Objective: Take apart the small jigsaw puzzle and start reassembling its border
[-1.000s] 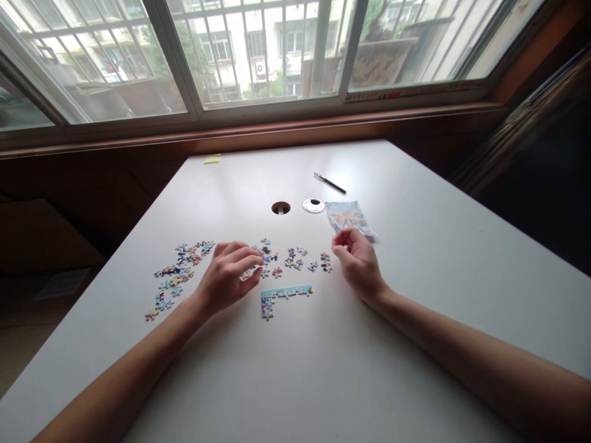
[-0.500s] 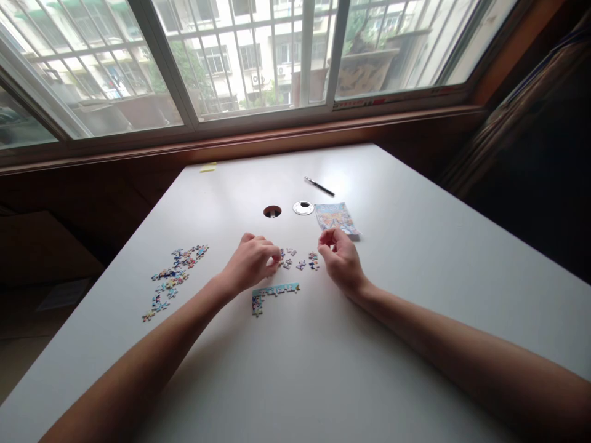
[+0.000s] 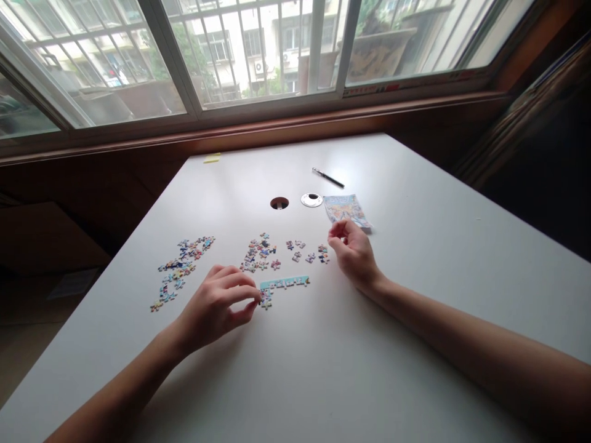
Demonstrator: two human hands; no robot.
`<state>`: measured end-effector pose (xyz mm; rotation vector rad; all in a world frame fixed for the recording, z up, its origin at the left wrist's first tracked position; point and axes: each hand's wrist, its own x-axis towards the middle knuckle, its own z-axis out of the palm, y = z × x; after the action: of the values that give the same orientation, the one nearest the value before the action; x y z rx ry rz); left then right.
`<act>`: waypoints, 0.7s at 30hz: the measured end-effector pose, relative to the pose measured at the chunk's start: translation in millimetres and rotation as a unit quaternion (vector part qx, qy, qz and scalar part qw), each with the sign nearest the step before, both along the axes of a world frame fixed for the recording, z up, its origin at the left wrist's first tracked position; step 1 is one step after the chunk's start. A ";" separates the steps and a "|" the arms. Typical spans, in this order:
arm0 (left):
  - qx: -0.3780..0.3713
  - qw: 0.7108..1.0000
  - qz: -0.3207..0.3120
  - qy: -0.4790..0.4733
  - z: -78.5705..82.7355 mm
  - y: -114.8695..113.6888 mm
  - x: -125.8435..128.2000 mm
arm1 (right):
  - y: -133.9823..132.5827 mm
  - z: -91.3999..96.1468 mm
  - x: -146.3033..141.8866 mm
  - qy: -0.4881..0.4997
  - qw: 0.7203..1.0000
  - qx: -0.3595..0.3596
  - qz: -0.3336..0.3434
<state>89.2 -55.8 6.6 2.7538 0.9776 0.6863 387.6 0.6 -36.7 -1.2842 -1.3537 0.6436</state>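
Note:
On the white table (image 3: 415,258) lies a joined strip of puzzle pieces (image 3: 284,283) shaped like an L. My left hand (image 3: 215,307) rests beside its lower left end, fingers pinched at the corner pieces. My right hand (image 3: 355,253) sits to the right of the strip with its fingers curled; what it holds is hidden. Loose pieces (image 3: 261,252) lie scattered just beyond the strip, and a second cluster of loose pieces (image 3: 180,271) lies further left. A small picture card (image 3: 345,210) lies just past my right hand.
A black pen (image 3: 328,178), a round white cap (image 3: 311,200) and an open cable hole (image 3: 279,203) sit further back on the table. A yellow note (image 3: 212,159) lies near the far edge. Windows run along the wall behind.
My left hand drew back from the loose pieces in the middle down to the lower left end of the joined strip. My right hand stayed nearly still.

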 end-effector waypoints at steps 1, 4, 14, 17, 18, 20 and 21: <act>0.003 1.000 0.000 0.006 -1.1 -0.7 -0.5 | 0.1 0.1 0.0 0.003 1.000 0.001 0.000; 0.004 1.000 0.004 0.026 -3.0 3.5 -3.9 | 0.1 0.6 0.6 0.007 1.000 0.001 0.002; -0.007 0.999 0.022 0.045 -6.8 13.6 -19.4 | 1.1 -2.3 2.0 0.018 1.000 0.002 0.009; -0.006 0.999 0.023 0.046 -7.0 14.4 -19.9 | 1.4 -2.5 2.1 0.017 1.000 -0.001 0.010; -0.006 0.999 0.023 0.046 -7.0 14.8 -20.5 | 1.6 -2.7 2.3 0.018 1.000 -0.001 0.010; -0.009 0.999 0.024 0.046 -6.8 15.7 -21.9 | 2.0 -3.3 3.0 0.018 1.000 0.000 0.010; -0.010 0.999 0.024 0.047 -6.7 16.1 -22.7 | 2.2 -3.6 3.3 0.019 1.000 0.001 0.009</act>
<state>66.5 -39.7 -0.1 2.7754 1.0671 0.5547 390.9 2.8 -40.3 -1.2539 -1.3362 0.6744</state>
